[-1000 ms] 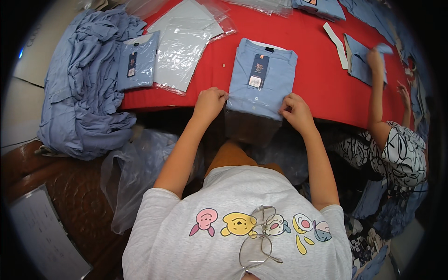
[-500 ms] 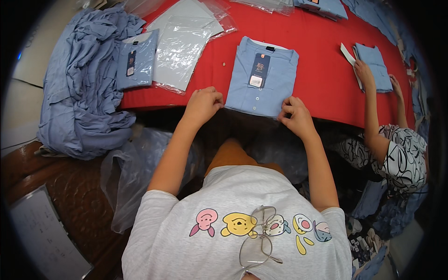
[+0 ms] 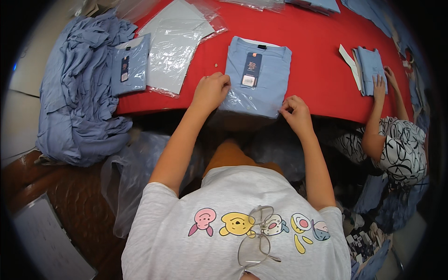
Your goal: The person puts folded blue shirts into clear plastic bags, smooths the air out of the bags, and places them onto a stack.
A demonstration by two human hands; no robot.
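A folded light-blue shirt (image 3: pixel 273 65) with a dark hang tag (image 3: pixel 251 70) lies at the table's near edge, its collar away from me. Shiny clear film, apparently a plastic bag (image 3: pixel 238 101), covers the lower part of the shirt. My left hand (image 3: pixel 212 93) is closed at the shirt's left side, fingertips pinching the film's edge. At the lower right corner my right hand (image 3: pixel 296 112) pinches the bag's other edge between thumb and fingers. The exact grip of both hands is partly hidden.
To the left are a bagged folded shirt (image 3: pixel 129 67), flat clear bags with pale boards (image 3: pixel 172 56) and a heap of blue garments (image 3: pixel 74 93). On the right a co-worker's hands (image 3: pixel 380 86) touch another folded shirt (image 3: pixel 371 63). A red cloth (image 3: pixel 317 56) covers the table.
My left hand has moved up along the shirt's left side, and shiny film now shows over its lower part. My right hand stays near the lower right corner. The co-worker's hand moved onto their shirt.
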